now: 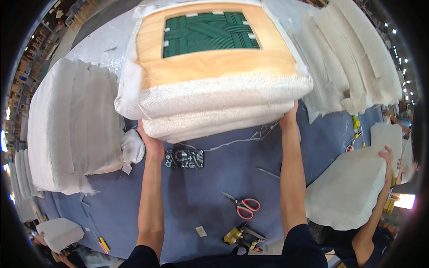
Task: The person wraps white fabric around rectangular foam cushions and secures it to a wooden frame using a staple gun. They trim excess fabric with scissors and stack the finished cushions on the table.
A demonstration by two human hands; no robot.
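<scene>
An upholstered seat cushion (214,91) lies underside up at the far middle, showing its pale wooden frame and crisscrossed green webbing. White fabric and wadding edge that frame. A second white cushion (214,121) sits directly beneath it. My left hand (151,142) grips the lower cushion's left front corner, and my right hand (289,117) grips its right front corner; both sets of fingers are mostly hidden under the fabric. Between my forearms, a dark patterned phone (184,158) lies on the blue table cover (210,178) with a white cable leading from it.
Red-handled scissors (243,206), a staple gun (243,234) and a small pale card (200,231) lie near the front edge. Stacked white cushions (71,125) stand left, more cushions (353,58) far right. At right, another person's hand (387,158) holds a white cushion (348,187).
</scene>
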